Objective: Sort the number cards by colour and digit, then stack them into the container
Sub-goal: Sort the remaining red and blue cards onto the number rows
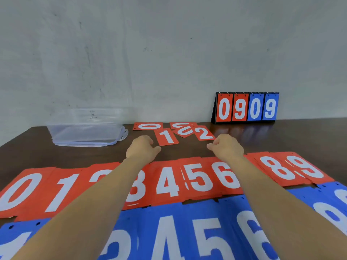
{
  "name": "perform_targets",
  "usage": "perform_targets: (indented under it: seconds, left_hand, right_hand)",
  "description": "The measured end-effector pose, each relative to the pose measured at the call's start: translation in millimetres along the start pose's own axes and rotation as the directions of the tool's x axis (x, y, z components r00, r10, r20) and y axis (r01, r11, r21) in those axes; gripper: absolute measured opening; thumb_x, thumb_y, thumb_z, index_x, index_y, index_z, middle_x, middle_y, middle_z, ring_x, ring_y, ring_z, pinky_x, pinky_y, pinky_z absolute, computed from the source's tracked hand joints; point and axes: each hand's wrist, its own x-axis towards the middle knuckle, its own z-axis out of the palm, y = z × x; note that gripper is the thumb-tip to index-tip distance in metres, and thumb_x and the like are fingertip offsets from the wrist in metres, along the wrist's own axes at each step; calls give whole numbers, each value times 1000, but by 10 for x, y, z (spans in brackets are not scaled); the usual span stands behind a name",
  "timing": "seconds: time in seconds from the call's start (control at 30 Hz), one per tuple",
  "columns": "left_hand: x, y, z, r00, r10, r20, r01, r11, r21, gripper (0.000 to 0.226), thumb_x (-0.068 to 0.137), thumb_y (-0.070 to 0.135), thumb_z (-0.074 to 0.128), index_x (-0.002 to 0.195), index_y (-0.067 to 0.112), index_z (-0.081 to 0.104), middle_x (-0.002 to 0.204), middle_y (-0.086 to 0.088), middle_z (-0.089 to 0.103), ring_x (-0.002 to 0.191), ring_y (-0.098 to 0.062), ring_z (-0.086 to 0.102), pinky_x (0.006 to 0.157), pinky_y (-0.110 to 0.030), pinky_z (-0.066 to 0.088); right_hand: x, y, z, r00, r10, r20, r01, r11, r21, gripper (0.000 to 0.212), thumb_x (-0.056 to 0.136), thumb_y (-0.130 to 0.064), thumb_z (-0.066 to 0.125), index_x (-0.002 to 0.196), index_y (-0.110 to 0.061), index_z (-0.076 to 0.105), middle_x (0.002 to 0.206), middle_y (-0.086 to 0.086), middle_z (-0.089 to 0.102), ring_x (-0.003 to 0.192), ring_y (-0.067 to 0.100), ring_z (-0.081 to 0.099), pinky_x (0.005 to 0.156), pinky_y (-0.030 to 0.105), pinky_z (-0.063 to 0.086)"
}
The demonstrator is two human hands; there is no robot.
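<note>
The loose red cards (167,136), scattered right of the clear container (86,128), are best picked up singly and matched to the red row (169,182) laid nearer than the container. Both the left hand (140,148) and right hand (228,147) are curled, nothing gripped, right of the container. Fingertips are hidden; the blue row (169,237) is cut off below.

Loose red cards (167,136) lie just beyond the left hand (141,148) and right hand (228,148); sorted rows (168,182) lie nearer; the clear container (84,126) sits leftward.
</note>
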Motion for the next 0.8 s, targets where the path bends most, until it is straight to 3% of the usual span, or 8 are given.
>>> perform_targets:
  seconds: [0.13,0.2,0.3,0.47,0.63,0.8]
  left_hand:
    - [317,259,289,996,-86,-20,86,996,14,37,88,41,66,110,12,60,108,-5,64,95,-22,58,78,-33,48]
    - [475,343,406,990,-129,-48,132,990,47,44,86,49,64,110,12,59,107,-5,64,95,-22,59,78,-35,50]
    - [697,452,537,979,-180,-93,194,962,190,65,85,64,55,120,10,57,119,-10,59,111,-27,55,87,-39,48]
    - [958,549,748,949,-315,-31,307,895,325,96,76,86,35,138,13,43,142,-16,40,132,-34,35,106,-44,33]
    - [1006,491,877,958,-285,-13,262,861,435,93,78,84,34,144,19,37,148,-12,32,136,-34,28,107,-43,27]
    - [886,477,756,963,-262,57,206,860,467,86,83,78,37,148,22,33,150,-10,29,138,-32,26,108,-44,26]
  right_hand:
    - [544,165,65,1000,-3,26,3,1000,10,38,84,-53,65,99,-19,63,91,2,66,78,17,64,74,32,56]
    - [767,192,118,999,-33,27,33,999,-8,51,82,-59,64,112,-19,60,108,3,65,97,21,62,87,37,53]
    - [1054,178,196,995,-69,78,76,993,-88,76,80,-68,59,136,-19,46,138,7,50,129,28,43,104,43,38]
    - [1379,124,405,966,-101,237,142,977,-160,102,74,-82,50,152,-25,16,155,14,23,142,35,21,113,50,23]
    - [1498,162,529,943,-140,302,224,938,-263,97,73,-89,34,151,-32,20,157,13,16,144,36,15,114,54,17]
    - [1397,240,414,925,-200,322,289,922,-258,83,80,-80,41,148,-33,30,155,11,23,142,34,19,112,53,20]
